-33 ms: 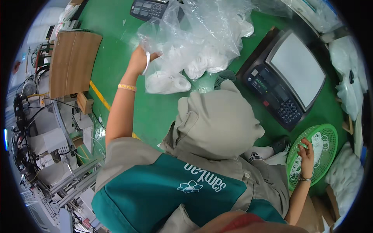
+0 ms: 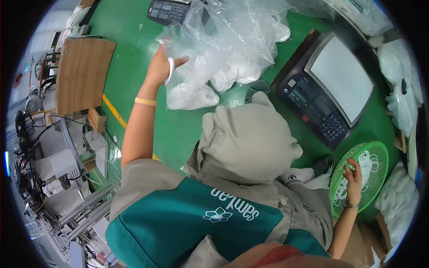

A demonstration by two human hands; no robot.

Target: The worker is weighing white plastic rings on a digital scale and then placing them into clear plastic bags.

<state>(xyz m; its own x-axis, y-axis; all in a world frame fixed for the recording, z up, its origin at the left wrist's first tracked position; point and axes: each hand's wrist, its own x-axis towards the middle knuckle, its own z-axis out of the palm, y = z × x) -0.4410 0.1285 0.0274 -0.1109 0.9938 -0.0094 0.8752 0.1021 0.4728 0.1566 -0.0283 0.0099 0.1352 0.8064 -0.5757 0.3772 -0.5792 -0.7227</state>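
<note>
My left hand (image 2: pixel 159 67) is at the near left side of a clear plastic bag (image 2: pixel 196 49). Its thumb stands apart from the fingers, and the fingertips are blurred against the film. A white ring (image 2: pixel 170 71) loops around this hand near the thumb. Bundles of white rings (image 2: pixel 223 78) show through the clear plastic on the floor. Over at the right, my right hand (image 2: pixel 353 181) hovers above a green plastic basket (image 2: pixel 383 167), fingers loosely bent and apart. Loose white rings (image 2: pixel 365 172) lie in the basket. I see nothing between the right fingers.
A large digital scale (image 2: pixel 330 89) with a pale plate stands right of the bags; a smaller scale (image 2: pixel 167 11) is at the far edge. Left of me are a cardboard sheet (image 2: pixel 85 73) and machinery (image 2: pixel 62 165). White-filled bags (image 2: pixel 397 192) lie beyond the basket on a green floor (image 2: pixel 129 53).
</note>
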